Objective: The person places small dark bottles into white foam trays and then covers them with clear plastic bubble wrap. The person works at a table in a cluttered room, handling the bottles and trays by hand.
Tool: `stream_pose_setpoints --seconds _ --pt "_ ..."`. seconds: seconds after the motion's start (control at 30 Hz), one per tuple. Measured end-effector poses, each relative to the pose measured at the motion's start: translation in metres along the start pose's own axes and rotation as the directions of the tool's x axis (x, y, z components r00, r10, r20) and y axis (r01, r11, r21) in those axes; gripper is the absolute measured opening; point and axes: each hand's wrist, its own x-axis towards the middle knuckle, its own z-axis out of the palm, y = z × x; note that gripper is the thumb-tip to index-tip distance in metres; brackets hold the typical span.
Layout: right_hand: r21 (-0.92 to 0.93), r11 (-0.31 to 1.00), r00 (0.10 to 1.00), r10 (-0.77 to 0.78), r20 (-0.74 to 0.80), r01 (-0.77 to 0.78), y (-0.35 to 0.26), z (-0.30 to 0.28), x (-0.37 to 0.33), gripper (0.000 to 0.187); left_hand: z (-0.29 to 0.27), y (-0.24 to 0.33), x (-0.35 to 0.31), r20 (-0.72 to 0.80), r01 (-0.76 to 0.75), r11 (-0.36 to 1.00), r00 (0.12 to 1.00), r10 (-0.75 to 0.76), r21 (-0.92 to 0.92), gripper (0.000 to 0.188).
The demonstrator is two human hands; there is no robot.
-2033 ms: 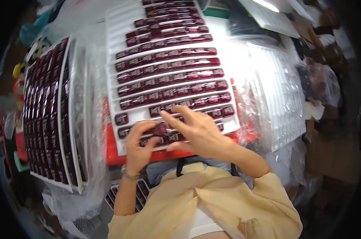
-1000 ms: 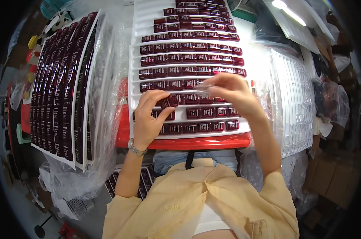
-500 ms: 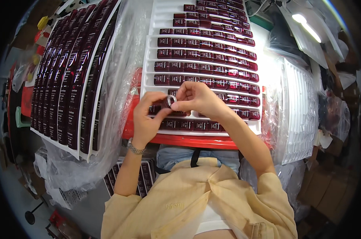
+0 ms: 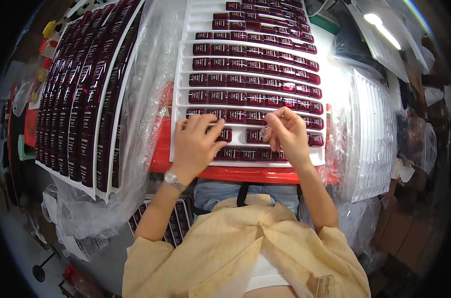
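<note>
A white ridged tray (image 4: 183,102) holds rows of small dark red bottles (image 4: 255,97) with pale print. My left hand (image 4: 198,144) is over the left part of the near rows, fingers curved and apart, with the fingertips close to a bottle (image 4: 226,134) in the second row from the front. Whether they touch it I cannot tell. To its right, my right hand (image 4: 290,136) is raised above the same rows, thumb and fingers drawn together around a small clear or shiny thing (image 4: 265,132) too small to name. A short gap shows in that row between the hands.
The tray rests on a red surface (image 4: 235,174). Upright trays packed with dark red bottles (image 4: 81,99) stand at the left, wrapped in clear plastic (image 4: 136,144). At the right is a stack of clear-white trays (image 4: 372,134). Cardboard boxes (image 4: 407,228) lie lower right.
My hands were together over a small dark piece with a silvery ring. They have moved apart: the right hand went right, and the left hand's fingers have spread over the bottles.
</note>
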Motion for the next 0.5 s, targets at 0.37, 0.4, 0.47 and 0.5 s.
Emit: stream_pose_setpoints --seconds 0.37,0.4,0.47,0.5 --pt "-0.777 0.399 0.859 -0.383 0.341 0.487 -0.006 0.012 -0.036 0.075 0.012 0.053 -0.001 -0.024 0.152 0.759 0.976 -0.216 -0.633 0.032" --pt "-0.707 0.456 0.841 -0.296 0.453 0.541 -0.016 -0.005 -0.043 0.099 0.013 0.051 0.000 0.007 0.212 0.753 0.964 -0.266 -0.623 0.032" --pt "-0.686 0.556 0.877 -0.382 0.292 0.470 -0.027 -0.051 -0.054 0.089 0.007 0.038 0.001 -0.012 0.149 0.940 0.987 -0.161 -0.308 0.033" --pt "-0.767 0.562 0.903 -0.426 0.052 0.309 -0.035 -0.080 -0.061 0.071 0.007 0.032 0.001 -0.013 0.091 0.991 0.996 -0.093 -0.103 0.034"
